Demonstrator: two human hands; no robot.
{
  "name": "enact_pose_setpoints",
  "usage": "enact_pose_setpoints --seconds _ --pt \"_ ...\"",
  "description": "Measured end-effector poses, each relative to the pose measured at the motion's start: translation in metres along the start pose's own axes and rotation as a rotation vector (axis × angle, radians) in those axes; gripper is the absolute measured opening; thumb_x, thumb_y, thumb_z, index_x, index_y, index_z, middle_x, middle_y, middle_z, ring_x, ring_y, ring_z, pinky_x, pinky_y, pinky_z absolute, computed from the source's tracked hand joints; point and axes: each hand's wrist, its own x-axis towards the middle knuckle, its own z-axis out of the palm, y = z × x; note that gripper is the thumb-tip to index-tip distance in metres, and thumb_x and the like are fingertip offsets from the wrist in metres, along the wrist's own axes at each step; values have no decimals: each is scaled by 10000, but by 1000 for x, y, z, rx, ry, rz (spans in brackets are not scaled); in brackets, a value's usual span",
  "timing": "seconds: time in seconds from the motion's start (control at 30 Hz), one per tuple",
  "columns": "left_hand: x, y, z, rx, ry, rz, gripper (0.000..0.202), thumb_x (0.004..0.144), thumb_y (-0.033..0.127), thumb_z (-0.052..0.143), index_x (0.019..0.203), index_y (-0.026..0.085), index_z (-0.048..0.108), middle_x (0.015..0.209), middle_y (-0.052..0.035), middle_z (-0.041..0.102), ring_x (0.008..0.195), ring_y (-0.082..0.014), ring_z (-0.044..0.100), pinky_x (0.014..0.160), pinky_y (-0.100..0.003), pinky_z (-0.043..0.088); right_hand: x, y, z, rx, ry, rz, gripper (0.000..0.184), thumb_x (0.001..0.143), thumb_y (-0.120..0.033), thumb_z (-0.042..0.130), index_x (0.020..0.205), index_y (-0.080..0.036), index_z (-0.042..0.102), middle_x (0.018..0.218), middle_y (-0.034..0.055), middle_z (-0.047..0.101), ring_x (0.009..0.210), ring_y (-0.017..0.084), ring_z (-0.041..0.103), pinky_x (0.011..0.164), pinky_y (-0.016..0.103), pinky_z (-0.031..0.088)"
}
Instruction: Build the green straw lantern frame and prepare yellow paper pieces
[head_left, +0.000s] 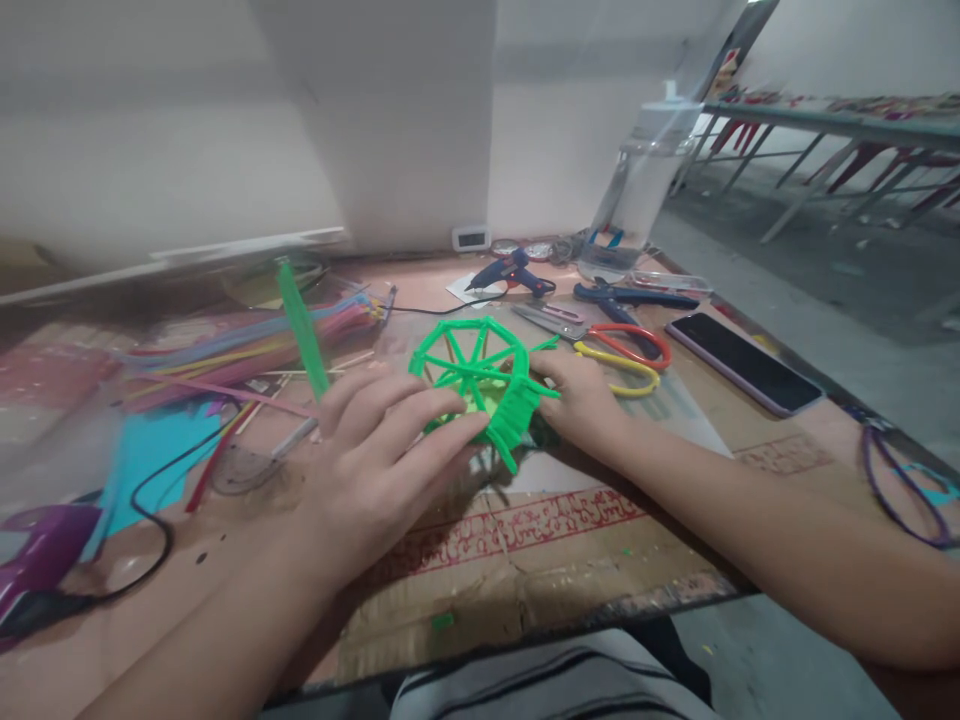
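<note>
A green wheel-shaped frame (471, 372), apparently made of pipe cleaners, is held tilted above the table between both hands. Spokes meet at its middle, and a stretch of the near-right side is wrapped solid in green (513, 415). My left hand (382, 450) closes on its near-left side, fingers over the edge. A long green strip (302, 330) stands up behind the left fingers; whether they grip it I cannot tell. My right hand (581, 400) pinches the right side, where short green ends stick out. Its fingertips are partly hidden.
Scissors (626, 345), blue pliers (630, 297), a glue gun (514, 272), a phone (742, 360) and a water bottle (637, 190) lie or stand beyond the hands. On the left are bundled pipe cleaners (300, 340), blue paper (165, 455) and a purple corded tool (49, 555).
</note>
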Motion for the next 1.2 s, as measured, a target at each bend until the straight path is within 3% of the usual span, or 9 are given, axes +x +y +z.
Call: enact_pose_setpoints --seconds 0.37,0.53,0.7,0.83,0.97,1.2 --pt "-4 -7 -3 17 12 112 366 851 117 728 1148 326 686 1010 42 780 1049 -211 656 1061 -450 439 -1 0 2 -29 -33 -26 255 937 -224 559 1072 -200 774 914 76 787 817 202 697 711 260 460" --pt "-8 -9 -2 10 -28 116 421 871 134 706 1202 389 660 1057 54 767 1066 -206 669 1064 -459 451 -1 -1 2 -6 -38 -29 244 930 -207 560 1050 -210 772 913 71 789 821 202 700 719 260 466" --pt "2 -10 -3 -50 -11 -96 344 835 304 785 1145 309 635 1123 -55 707 1132 -292 611 1070 -551 438 1 0 2 43 -5 -2 241 926 -198 554 1006 -211 781 914 61 794 806 197 707 710 261 471" --pt "11 -16 -8 -74 -104 -162 377 820 465 773 1118 278 639 1298 -126 605 1290 -378 505 1100 -635 382 3 1 2 108 24 28 222 906 -197 567 945 -209 785 853 41 792 762 190 707 684 256 473" --pt "12 -19 -10 -127 -128 -171 483 803 496 783 1167 242 594 1343 -139 580 1333 -373 490 1117 -607 392 3 0 0 169 28 54 193 865 -195 599 916 -192 785 849 45 795 799 218 725 702 273 501" --pt "12 -18 -8 -169 -118 -203 382 803 429 801 1085 249 617 1301 -105 612 1325 -353 502 1119 -590 397 3 0 -2 155 44 80 216 809 -153 606 909 -195 794 877 45 804 828 240 739 726 293 530"
